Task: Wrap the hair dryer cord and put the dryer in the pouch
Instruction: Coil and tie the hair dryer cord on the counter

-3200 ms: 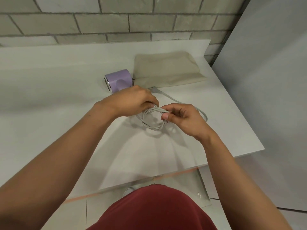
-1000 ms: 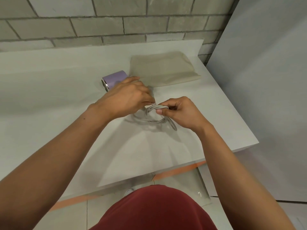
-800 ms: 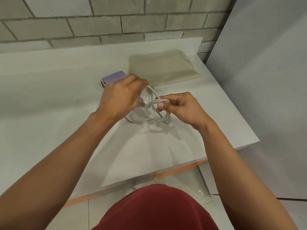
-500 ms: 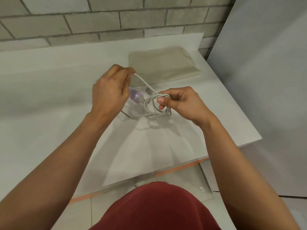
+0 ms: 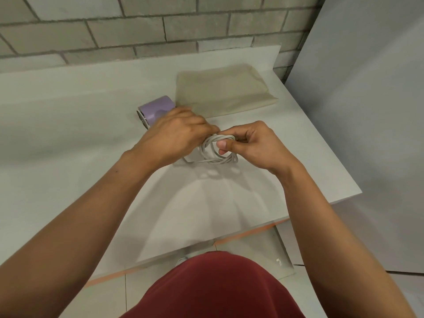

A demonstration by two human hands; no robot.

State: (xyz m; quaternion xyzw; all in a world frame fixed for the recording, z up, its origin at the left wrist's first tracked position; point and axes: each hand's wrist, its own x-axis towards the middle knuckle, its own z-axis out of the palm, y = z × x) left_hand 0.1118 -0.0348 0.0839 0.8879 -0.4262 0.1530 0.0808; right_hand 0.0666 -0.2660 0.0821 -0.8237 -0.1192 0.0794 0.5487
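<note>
A lilac hair dryer (image 5: pixel 156 110) lies on its side on the white table (image 5: pixel 68 138), its handle hidden under my left hand. The grey cord (image 5: pixel 214 154) is coiled into several loops just above the tabletop. My right hand (image 5: pixel 250 145) pinches the top of the coil between thumb and fingers. My left hand (image 5: pixel 176 136) is closed on the cord at the coil's left side. The beige fabric pouch (image 5: pixel 220 90) lies flat behind the hands, its near edge right of the dryer.
A grey brick wall (image 5: pixel 160 26) runs along the back of the table. A grey panel (image 5: pixel 367 88) stands close on the right, past the table's right edge. The table's front edge lies near my body, with tiled floor below.
My left hand, raised half a second ago with a strand of cord pulled up, has come back down to the coil. The coil has gained turns and the loose cord on the table is gone.
</note>
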